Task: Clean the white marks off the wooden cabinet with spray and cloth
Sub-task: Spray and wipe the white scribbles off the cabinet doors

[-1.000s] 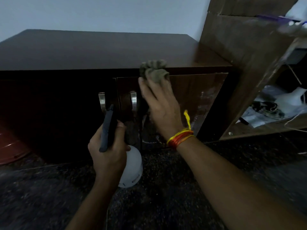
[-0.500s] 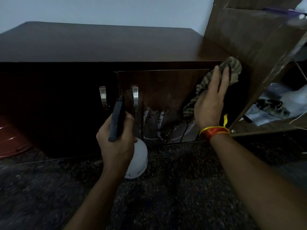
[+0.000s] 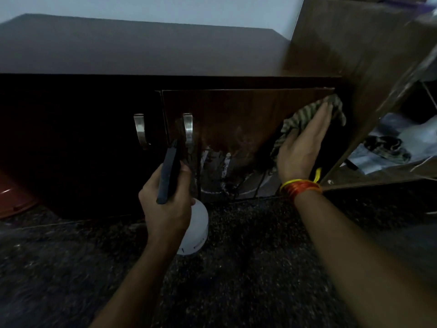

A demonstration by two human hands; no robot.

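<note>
Pressing cloth (image 3: 307, 119), flat right hand (image 3: 300, 147) slid lower on door (image 3: 236, 119) | left hand (image 3: 165, 204) still grips spray bottle (image 3: 194, 230)

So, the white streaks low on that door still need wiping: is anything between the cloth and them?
Nothing visible. The right hand presses the cloth flat at the cabinet door's upper right; the white marks lie below and to its left across bare door. The left hand holds the spray bottle off to the left.
</note>
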